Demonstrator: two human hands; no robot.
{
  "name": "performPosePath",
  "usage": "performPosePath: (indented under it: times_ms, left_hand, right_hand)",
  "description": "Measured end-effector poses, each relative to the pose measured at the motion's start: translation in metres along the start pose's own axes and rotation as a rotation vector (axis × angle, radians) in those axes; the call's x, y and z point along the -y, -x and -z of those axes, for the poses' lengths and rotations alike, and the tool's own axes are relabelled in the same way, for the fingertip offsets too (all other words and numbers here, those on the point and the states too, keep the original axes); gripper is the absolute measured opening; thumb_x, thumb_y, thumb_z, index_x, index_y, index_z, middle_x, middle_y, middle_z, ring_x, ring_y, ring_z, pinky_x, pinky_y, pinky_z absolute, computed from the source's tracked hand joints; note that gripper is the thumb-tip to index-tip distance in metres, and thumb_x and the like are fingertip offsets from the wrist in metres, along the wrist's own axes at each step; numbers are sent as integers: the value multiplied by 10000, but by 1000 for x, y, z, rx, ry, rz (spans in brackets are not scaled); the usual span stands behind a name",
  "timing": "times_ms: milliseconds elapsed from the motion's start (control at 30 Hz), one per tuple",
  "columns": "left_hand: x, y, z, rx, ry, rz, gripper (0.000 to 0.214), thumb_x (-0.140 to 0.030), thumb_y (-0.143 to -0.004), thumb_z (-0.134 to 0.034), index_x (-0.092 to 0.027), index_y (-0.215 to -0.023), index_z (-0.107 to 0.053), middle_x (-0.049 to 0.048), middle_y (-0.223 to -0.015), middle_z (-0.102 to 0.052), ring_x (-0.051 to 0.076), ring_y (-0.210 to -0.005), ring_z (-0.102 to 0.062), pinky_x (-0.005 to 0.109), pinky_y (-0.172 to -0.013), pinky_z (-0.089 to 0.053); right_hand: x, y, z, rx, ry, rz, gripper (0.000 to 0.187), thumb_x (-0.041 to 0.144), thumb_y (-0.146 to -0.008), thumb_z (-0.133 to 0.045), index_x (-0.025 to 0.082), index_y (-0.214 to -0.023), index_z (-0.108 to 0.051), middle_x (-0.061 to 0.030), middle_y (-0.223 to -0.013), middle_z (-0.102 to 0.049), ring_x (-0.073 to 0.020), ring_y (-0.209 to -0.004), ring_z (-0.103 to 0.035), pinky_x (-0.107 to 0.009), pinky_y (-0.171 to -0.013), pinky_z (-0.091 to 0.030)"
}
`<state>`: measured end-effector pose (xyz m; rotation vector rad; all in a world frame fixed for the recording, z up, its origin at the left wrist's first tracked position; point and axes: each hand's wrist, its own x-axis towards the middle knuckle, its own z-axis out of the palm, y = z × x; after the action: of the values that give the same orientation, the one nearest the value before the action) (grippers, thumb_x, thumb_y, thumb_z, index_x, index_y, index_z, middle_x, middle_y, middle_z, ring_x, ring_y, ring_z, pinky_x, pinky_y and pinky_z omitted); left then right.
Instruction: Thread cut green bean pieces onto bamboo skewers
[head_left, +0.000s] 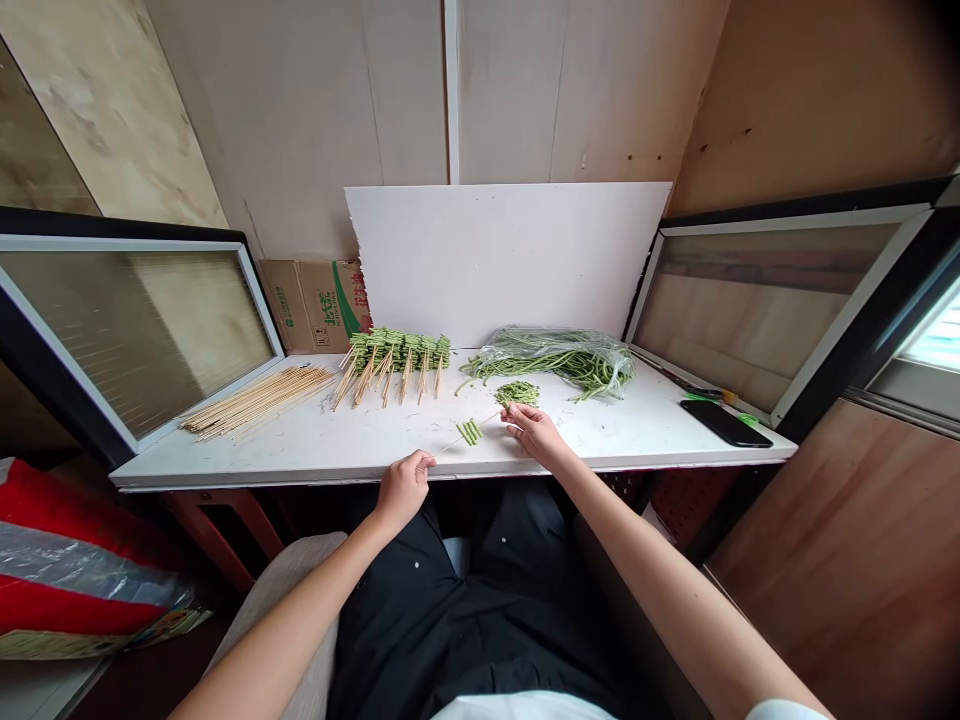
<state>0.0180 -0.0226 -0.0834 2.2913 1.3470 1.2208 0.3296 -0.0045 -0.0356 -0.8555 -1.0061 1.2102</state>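
A skewer (448,446) is being pinched at its butt by the left hand (403,487), grip closed, at the desk (315,450) edge. Bean pieces (470,431) are being carried mid-shaft. The tip is being met by the right hand (534,432) beside the pile (517,393); its grip cannot be told. Threading seems in hand; the next piece is calling for square alignment at the tip.

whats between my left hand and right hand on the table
In the head view, a thin skewer spans from the left hand to the right hand, with a few green bean pieces threaded on it midway, over bare white table.
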Motion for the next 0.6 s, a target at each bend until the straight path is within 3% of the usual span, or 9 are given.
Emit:
performPosePath:
  times_ms: [600]
  left_hand:
    - [1,1,-1,-5,-40,-5,241,-138,-967,-520,-217,-953,-748,52,-916,-813,221,-817,-755,284,-706,-502]
  right_hand:
    - [2,2,-2,24,-13,5,396,518,-698,-940,242,-958,-826,-52,-981,-744,-194,-961,-648,-288,-779,-470]
